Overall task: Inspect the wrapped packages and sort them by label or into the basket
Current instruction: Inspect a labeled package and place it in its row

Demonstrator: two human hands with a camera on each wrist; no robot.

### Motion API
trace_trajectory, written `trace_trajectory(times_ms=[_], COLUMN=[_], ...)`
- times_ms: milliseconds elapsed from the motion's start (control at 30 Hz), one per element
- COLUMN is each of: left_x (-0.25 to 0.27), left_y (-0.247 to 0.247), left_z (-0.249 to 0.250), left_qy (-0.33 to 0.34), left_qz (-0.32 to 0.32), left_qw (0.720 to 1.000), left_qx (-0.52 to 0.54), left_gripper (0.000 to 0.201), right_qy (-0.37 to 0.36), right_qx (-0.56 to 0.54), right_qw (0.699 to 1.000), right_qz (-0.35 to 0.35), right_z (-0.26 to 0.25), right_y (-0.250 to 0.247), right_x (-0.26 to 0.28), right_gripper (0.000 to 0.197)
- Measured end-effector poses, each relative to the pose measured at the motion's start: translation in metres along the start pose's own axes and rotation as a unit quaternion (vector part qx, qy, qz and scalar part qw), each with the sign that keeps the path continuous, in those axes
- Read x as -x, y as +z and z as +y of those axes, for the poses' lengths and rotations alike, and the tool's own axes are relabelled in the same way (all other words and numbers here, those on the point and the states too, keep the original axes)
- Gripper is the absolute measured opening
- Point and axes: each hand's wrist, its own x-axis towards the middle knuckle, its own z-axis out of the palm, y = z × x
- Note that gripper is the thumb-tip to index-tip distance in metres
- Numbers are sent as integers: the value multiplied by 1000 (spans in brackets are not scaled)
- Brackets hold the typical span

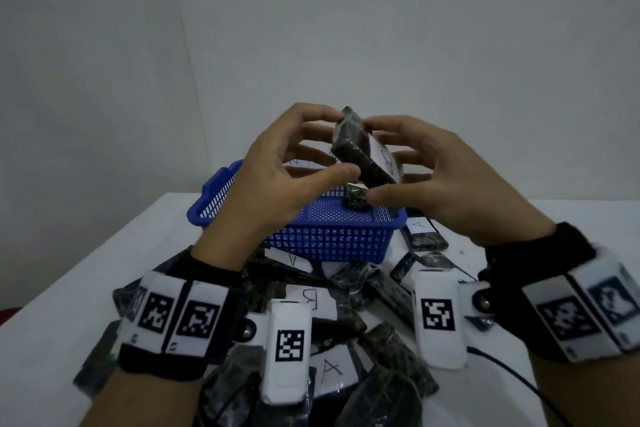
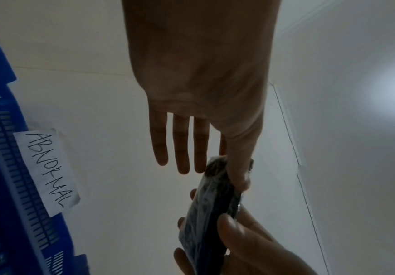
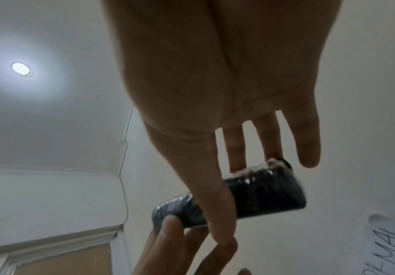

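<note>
Both hands, left hand (image 1: pixel 277 180) and right hand (image 1: pixel 446 184), pinch one dark wrapped package (image 1: pixel 360 149) between their fingers (image 1: pixel 341 172), above the blue basket (image 1: pixel 332 236).

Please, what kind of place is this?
Probably a plain indoor room set up as a sorting station: a white table against a bare wall, a pile of wrapped packages lettered A or B, and a blue basket with a paper label reading ABNORMAL.
</note>
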Motion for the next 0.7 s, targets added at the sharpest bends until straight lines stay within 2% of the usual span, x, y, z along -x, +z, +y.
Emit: trace_trajectory(times_ms=[100, 200, 300, 367, 433, 567, 633, 700], left_x=[-1, 0, 0, -2, -5, -11, -17, -26], left_y=[1, 4, 14, 23, 40, 83, 103, 121], left_z=[-8, -12, -15, -17, -19, -17, -15, -15], left_qy=[-16, -36, -57, -80, -105, -141, -147, -144], left_qz=[5, 19, 30, 26, -9, -132, -191, -234], left_qw=[1000, 999, 998, 996, 994, 979, 967, 955], left_qx=[-9, -26, -27, -31, -37, -65, -81, -111], left_gripper=[39, 35, 30, 38, 45, 30, 29, 30], right_qy=[4, 14, 26, 43, 77, 175, 227, 280], right_qx=[37, 65, 51, 58, 61, 104, 150, 205], right_qw=[999, 998, 998, 997, 993, 972, 955, 934], right_qz=[8, -19, -4, 30, 64, 120, 119, 82], right_z=[5, 9, 9, 14, 27, 71, 98, 122], right_y=[0, -6, -18, -31, -49, -84, -96, -102], right_x=[-2, -1, 7, 14, 22, 34, 34, 27], right_gripper=[80, 84, 72, 62, 54, 42, 39, 36])
